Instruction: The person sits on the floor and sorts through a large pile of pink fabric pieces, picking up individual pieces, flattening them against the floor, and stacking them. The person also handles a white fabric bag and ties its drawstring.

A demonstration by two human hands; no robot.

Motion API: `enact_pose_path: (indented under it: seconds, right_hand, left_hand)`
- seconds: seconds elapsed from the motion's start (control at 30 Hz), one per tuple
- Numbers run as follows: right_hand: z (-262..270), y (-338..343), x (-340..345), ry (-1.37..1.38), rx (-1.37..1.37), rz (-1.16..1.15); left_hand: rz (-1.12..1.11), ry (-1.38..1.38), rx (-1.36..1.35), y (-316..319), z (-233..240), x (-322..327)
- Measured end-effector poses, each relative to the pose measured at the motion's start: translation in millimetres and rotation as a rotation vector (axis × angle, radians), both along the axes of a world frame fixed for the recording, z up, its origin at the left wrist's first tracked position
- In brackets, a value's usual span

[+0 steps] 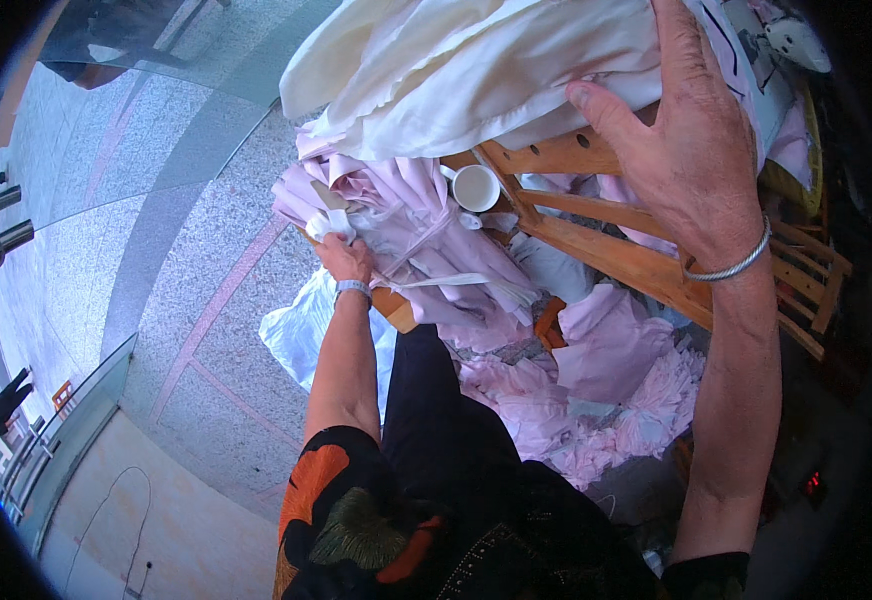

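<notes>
My right hand (pixel 683 142) lies over the top of a wooden chair back (pixel 578 150) and a heap of cream-white cloth (pixel 473 75); its thumb rests on the cloth's edge, and the fingertips are cut off at the picture's top. My left hand (pixel 346 259) is at the left edge of a pile of pink cloth (pixel 436 255) on a wooden seat. Its fingers are closed around a small white wad (pixel 331 223), whose kind I cannot tell. A pale strip of fabric (pixel 451 280) lies across the pink pile. A white mug (pixel 475 188) stands between the pile and the chair back.
Crumpled pink cloth pieces (pixel 586 397) lie heaped on the floor beside my legs. A pale blue plastic bag (pixel 297 330) is below my left hand. Glass panels (pixel 83 442) with metal rails stand at the left. A person (pixel 8 401) is far off at the left.
</notes>
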State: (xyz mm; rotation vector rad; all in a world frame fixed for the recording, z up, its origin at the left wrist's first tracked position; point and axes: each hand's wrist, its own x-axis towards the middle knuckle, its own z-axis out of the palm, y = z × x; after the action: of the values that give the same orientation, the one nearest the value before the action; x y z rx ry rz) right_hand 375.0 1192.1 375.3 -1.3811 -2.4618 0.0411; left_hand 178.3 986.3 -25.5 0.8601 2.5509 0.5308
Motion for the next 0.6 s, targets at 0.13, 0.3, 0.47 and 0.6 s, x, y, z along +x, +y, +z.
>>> enact_pose_path:
  seconds: [0.13,0.3,0.47,0.6]
  right_hand:
    - [-7,1,-5,0.095,-0.035,0.000]
    - [-3,0,-7,0.047,-0.046,-0.034]
    - [0,-2,-9,0.008,-0.013,-0.087]
    - [-5,-1,-9,0.017,0.020,-0.055]
  left_hand:
    - [0.072,-0.315,0.133,-8,0,-26]
    - [0.364,-0.756,0.265,-29,20,-37]
    - [0.461,-1.070,0.381,-46,35,-41]
    - [0.402,-1.154,0.446,-50,39,-36]
